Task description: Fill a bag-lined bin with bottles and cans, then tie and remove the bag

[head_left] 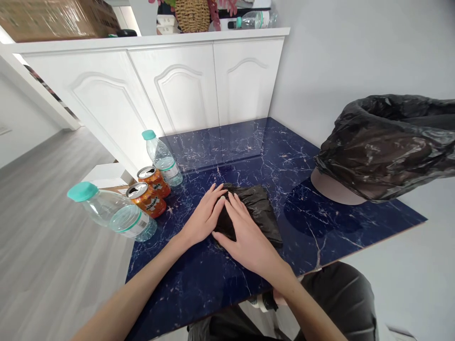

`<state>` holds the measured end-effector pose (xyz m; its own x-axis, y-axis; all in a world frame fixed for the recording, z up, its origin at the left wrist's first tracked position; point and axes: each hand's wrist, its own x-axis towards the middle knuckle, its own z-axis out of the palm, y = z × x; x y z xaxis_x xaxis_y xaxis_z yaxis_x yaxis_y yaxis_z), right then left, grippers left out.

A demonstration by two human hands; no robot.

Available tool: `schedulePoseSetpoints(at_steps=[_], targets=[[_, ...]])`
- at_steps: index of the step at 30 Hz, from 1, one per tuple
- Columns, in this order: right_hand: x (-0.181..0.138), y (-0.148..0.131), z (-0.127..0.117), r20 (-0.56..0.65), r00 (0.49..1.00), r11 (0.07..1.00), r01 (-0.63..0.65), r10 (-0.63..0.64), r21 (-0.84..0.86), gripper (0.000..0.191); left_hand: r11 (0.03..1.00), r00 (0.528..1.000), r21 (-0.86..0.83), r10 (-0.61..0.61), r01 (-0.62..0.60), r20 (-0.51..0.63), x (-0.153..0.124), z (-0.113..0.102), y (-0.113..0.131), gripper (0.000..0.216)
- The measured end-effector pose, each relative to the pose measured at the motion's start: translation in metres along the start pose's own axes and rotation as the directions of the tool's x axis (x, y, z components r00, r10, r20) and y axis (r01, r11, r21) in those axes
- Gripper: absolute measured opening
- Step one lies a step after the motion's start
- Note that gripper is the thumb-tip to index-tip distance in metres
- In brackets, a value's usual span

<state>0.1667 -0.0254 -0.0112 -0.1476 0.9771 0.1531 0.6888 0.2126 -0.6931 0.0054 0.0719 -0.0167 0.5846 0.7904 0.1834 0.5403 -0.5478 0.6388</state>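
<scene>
While one black plastic bag lies flat on the worktop, left hand and right hand rest over it, palms down, fingers extended, nothing pinched. Folding: apparently well advanced; creases left to smooth. From bag, nine to ten o'clock: two orange cans, two capped bottles. Two o'clock: black-lined bin.

Left hand and right hand palm-down, fingertips converging!

From my end of the link, my left forearm runs in from seven o'clock, fingers stretched out towards one; my right forearm enters from five, fingers aimed at eleven. And look, my right thumb juts out towards ten, while my left thumb lies right beside the right fingertips, neither hand curled!
</scene>
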Motion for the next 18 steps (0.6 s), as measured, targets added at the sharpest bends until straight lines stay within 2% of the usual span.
schedulePoseSetpoints(at_steps=[3,5,9,14,18], targets=[[-0.007,0.005,-0.008,-0.101,0.995,0.992,-0.003,-0.011,-0.13,0.068,0.992,0.998,0.105,0.068,-0.069,0.013,0.001,-0.003,-0.003,0.054],[-0.009,0.011,-0.007,-0.118,0.993,0.969,-0.03,0.001,-0.245,0.067,0.981,0.993,0.156,0.11,-0.116,0.045,0.001,-0.004,-0.005,0.056],[-0.011,0.026,0.006,-0.074,0.996,0.915,-0.079,0.054,-0.395,0.069,0.946,0.97,0.244,0.177,-0.215,0.169,-0.001,0.001,-0.012,0.061],[-0.013,0.037,0.016,-0.097,0.995,0.905,-0.065,0.027,-0.42,0.065,0.906,0.956,0.345,0.166,-0.244,0.241,-0.006,0.01,-0.02,0.065],[-0.018,0.038,0.008,-0.158,0.987,0.944,-0.031,-0.022,-0.328,0.06,0.88,0.957,0.4,0.171,-0.255,0.235,-0.007,0.011,-0.019,0.065]])
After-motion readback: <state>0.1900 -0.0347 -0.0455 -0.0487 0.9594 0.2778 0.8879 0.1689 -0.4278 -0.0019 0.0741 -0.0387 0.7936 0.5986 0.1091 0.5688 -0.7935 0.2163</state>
